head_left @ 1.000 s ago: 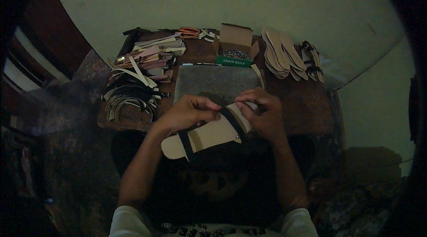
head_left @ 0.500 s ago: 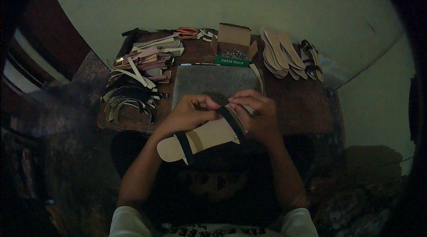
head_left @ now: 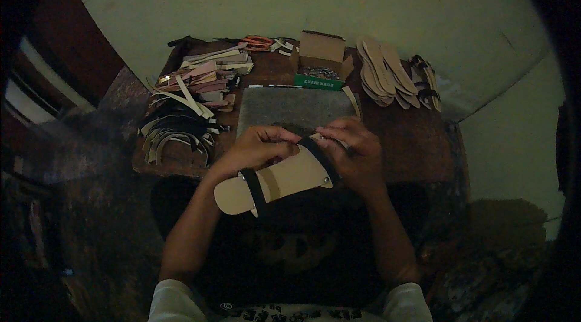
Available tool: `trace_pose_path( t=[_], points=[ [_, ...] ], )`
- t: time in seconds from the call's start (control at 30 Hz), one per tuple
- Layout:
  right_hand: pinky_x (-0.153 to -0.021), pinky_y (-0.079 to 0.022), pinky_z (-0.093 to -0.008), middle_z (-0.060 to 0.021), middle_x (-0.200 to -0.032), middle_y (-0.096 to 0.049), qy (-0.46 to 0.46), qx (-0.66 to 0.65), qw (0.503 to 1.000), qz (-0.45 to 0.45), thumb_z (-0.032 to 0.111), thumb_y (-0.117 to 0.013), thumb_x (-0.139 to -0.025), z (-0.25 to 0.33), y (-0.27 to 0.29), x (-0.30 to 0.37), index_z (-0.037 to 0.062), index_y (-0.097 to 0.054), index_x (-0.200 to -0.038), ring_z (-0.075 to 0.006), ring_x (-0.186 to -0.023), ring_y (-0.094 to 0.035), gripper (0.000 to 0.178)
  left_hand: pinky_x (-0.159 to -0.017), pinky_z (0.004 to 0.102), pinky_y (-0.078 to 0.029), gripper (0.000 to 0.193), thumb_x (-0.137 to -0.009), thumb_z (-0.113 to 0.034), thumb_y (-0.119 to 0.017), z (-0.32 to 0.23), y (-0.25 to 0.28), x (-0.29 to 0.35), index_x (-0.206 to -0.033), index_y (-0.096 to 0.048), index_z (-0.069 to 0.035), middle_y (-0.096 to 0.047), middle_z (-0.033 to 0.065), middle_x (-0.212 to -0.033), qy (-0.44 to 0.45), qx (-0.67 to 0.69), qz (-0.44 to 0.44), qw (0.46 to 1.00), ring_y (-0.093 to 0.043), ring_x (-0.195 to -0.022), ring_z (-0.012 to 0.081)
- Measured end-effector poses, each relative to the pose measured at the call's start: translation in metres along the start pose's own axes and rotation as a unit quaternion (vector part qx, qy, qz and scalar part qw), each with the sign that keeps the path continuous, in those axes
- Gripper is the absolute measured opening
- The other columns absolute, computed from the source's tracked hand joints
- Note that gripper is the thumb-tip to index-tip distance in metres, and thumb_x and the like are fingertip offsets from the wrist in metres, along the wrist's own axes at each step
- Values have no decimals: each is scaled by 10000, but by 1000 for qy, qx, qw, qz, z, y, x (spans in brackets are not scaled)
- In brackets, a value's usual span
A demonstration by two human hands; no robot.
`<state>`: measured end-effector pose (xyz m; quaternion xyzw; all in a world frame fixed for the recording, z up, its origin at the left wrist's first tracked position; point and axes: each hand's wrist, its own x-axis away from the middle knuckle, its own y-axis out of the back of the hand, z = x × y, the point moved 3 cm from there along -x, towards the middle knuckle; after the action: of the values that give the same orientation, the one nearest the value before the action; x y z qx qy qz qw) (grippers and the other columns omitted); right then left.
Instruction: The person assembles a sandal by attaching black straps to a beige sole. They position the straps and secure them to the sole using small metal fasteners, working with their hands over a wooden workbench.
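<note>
A sandal (head_left: 296, 172) with a pale beige sole is held slantwise over the table's near edge, its heel end toward the lower left. A black strap (head_left: 253, 188) crosses the sole near the heel, and a wider black strap (head_left: 320, 162) crosses the far end. Small shiny studs show where the straps meet the sole's edge. My left hand (head_left: 261, 151) is closed on the sole's far edge beside the wider strap. The fingers of my right hand (head_left: 357, 151) pinch at the end of that strap, partly hiding the sandal's tip.
Behind the sandal lies a grey slab (head_left: 290, 107). An open green box of nails (head_left: 319, 74) stands beyond it. Leather strips (head_left: 212, 83) and curved black straps (head_left: 175, 137) heap at left, orange-handled scissors (head_left: 257, 42) at the back. Stacked soles (head_left: 381, 74) and a finished-looking sandal (head_left: 427, 83) lie at right.
The sandal has tilted slightly, and a stud by the wider strap shows more clearly. Fingers of my right hand have shifted a little at the strap end; my left hand keeps its grip.
</note>
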<state>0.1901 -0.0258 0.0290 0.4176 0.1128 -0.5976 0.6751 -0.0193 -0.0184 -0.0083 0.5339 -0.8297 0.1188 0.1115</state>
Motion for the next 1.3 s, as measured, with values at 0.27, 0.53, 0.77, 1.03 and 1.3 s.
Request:
trace_pose_path(
  t=[0.27, 0.53, 0.77, 1.03, 1.3],
  points=[
    [-742, -514, -329, -98, -868, -683, -59, -28, 997, 46, -50, -736, -712, -9, 2, 4, 33, -733, -887, -215, -857, -653, 194, -831, 260, -500, 302, -815, -102, -733, 3, 2, 1, -1091, -683, 12, -712, 63, -989, 46, 85, 15, 995, -656, -909, 124],
    [-781, -523, -308, -93, -901, -681, -133, -78, 981, 117, -70, -739, -701, -13, 8, 8, 47, -748, -909, -191, -872, -656, 239, -808, 236, -500, 359, -792, -145, -766, 6, 2, 0, -1100, -682, 18, -711, 63, -965, 75, 64, 24, 995, -657, -884, 121],
    [-808, -510, -303, -87, -941, -666, -183, -94, 971, 119, -47, -742, -716, -10, 5, 8, 52, -754, -923, -176, -947, -620, 230, -800, 239, -508, 293, -816, -61, -728, 7, -1, -3, -1090, -680, 30, -714, 75, -988, 49, 75, 42, 995, -661, -895, 121],
    [-860, -476, -333, -46, -968, -653, -93, -46, 986, 131, -53, -727, -696, -11, 7, 6, 51, -744, -884, -197, -980, -596, 216, -812, 246, -502, 278, -835, -80, -724, 2, 2, -3, -1093, -683, 14, -716, 63, -992, 24, -12, 27, 999, -656, -909, 116],
    [-895, -467, -344, -49, -1036, -611, -141, -61, 977, 150, -33, -728, -688, -15, 2, 9, 84, -754, -884, -228, -1033, -582, 230, -793, 243, -488, 303, -823, -101, -738, -4, 1, 3, -1105, -688, -1, -713, 35, -972, 42, 8, 38, 998, -641, -898, 104]
  ],
)
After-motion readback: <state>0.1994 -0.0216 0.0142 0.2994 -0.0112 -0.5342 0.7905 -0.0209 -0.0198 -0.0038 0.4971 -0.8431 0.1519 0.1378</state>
